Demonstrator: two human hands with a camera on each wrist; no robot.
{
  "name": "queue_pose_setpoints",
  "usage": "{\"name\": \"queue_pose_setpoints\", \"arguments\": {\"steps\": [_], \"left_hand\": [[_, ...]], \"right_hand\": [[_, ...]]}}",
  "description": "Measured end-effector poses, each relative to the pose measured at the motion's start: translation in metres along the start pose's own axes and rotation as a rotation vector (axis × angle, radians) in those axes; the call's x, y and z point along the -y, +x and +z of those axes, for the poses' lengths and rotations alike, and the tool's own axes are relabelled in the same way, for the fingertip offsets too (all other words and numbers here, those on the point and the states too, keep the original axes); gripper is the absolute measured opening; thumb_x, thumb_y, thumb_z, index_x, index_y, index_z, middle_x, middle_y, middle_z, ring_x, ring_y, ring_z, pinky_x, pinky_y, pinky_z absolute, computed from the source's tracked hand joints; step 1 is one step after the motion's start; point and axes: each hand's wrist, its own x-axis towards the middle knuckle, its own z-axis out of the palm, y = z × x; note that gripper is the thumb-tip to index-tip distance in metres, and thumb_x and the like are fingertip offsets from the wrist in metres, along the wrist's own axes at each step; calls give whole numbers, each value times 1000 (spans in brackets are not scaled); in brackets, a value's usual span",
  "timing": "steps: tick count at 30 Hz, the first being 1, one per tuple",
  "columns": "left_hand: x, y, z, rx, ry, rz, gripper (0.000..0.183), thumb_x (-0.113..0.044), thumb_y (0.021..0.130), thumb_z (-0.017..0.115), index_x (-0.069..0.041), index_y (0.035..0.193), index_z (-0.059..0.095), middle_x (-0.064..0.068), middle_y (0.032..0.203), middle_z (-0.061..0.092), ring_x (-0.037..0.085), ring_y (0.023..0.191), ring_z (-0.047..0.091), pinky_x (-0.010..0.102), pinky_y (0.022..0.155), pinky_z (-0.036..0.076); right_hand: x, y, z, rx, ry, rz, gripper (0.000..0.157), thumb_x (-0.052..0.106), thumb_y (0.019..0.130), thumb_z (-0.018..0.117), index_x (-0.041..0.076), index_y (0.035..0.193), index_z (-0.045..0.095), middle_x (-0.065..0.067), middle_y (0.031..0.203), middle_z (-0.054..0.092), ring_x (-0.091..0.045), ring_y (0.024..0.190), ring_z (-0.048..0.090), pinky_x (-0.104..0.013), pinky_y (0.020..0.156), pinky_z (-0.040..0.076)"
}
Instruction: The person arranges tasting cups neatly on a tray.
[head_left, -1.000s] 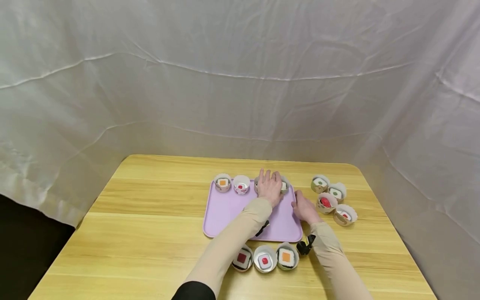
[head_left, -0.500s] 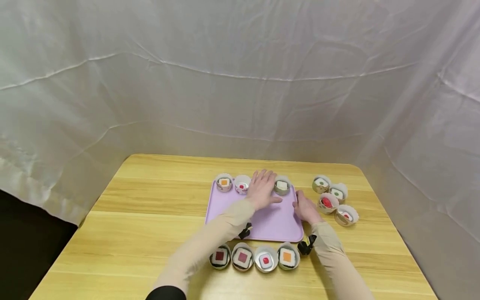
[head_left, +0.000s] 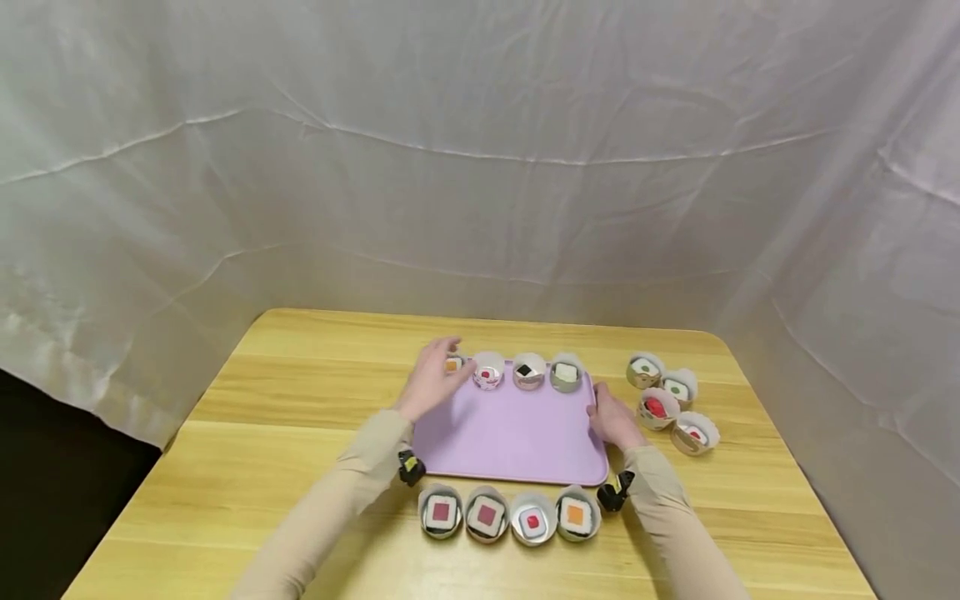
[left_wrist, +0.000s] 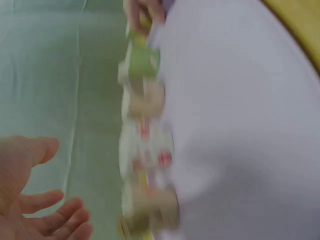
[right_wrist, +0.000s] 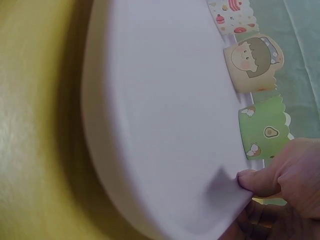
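A lilac tray [head_left: 510, 433] lies on the table with several paper baking cups in a row along its far edge, each holding a small sushi-like piece. My left hand [head_left: 433, 382] hovers over the tray's left end, fingers apart and holding nothing, partly covering the leftmost cup [head_left: 454, 364]. Beside that stand a red-patterned cup [head_left: 488, 380], a cup with a black-centred piece [head_left: 528, 382] and a green cup [right_wrist: 267, 131]. At the right edge my right hand [head_left: 615, 419] grips the tray, its thumb [right_wrist: 260, 182] on top and the other fingers at the outer side.
In front of the tray runs a row of filled cups, from a dark-red-centred one [head_left: 440, 512] to an orange-centred one [head_left: 576, 515]. Several more cups [head_left: 657, 408] cluster right of my right hand. A pale curtain [head_left: 480, 208] hangs behind the wooden table [head_left: 300, 433].
My left hand has moved left from the far right cups to the tray's left end, uncovering the black-centred piece and the green cup. My right hand stays on the tray edge.
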Motion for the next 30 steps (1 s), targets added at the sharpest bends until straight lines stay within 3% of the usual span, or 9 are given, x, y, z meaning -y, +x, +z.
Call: {"name": "queue_pose_setpoints", "arguments": {"steps": [3, 9, 12, 16, 24, 30], "left_hand": [[22, -6, -17, -3, 41, -76, 54, -26, 97, 65, 7, 137, 51, 27, 124, 62, 39, 112, 62, 50, 95, 54], [52, -21, -33, 130, 125, -237, 41, -21, 99, 60, 11, 123, 59, 23, 94, 73, 24, 74, 68, 34, 69, 58], [57, -24, -31, 192, 131, -277, 30, -18, 100, 58, 9, 110, 65, 19, 79, 72, 21, 62, 67, 26, 59, 53], [58, -23, -21, 208, 112, -330, 24, -16, 101, 54, 4, 99, 67, 14, 74, 69, 19, 56, 67, 25, 54, 54], [64, -20, -12, 186, -32, -334, 23, -10, 98, 48, 7, 95, 63, 16, 72, 63, 18, 50, 64, 28, 49, 57], [67, -17, -6, 190, -19, -370, 24, -9, 100, 45, 7, 100, 64, 16, 74, 64, 18, 51, 63, 28, 49, 57]], "right_hand": [[0, 1, 0, -5, -5, -4, 43, 13, 104, 43, -7, 141, 34, -38, 131, 55, -50, 118, 58, -57, 99, 49], [-1, 1, -1, 2, 4, -1, 43, 12, 104, 43, -7, 140, 34, -38, 130, 55, -50, 116, 59, -57, 98, 50], [-2, 1, -2, -4, 1, -4, 42, 12, 104, 44, -8, 140, 35, -38, 128, 56, -49, 114, 60, -57, 97, 50], [-3, 2, -2, -14, -5, -14, 42, 11, 103, 44, -8, 139, 35, -38, 127, 57, -49, 112, 61, -57, 95, 51], [-1, 0, -2, -12, 2, -7, 42, 12, 104, 43, -8, 140, 35, -38, 130, 55, -50, 116, 59, -57, 97, 50], [-2, 0, -3, -15, -3, -12, 42, 11, 103, 43, -8, 139, 35, -39, 129, 56, -51, 115, 59, -57, 96, 50]]}}
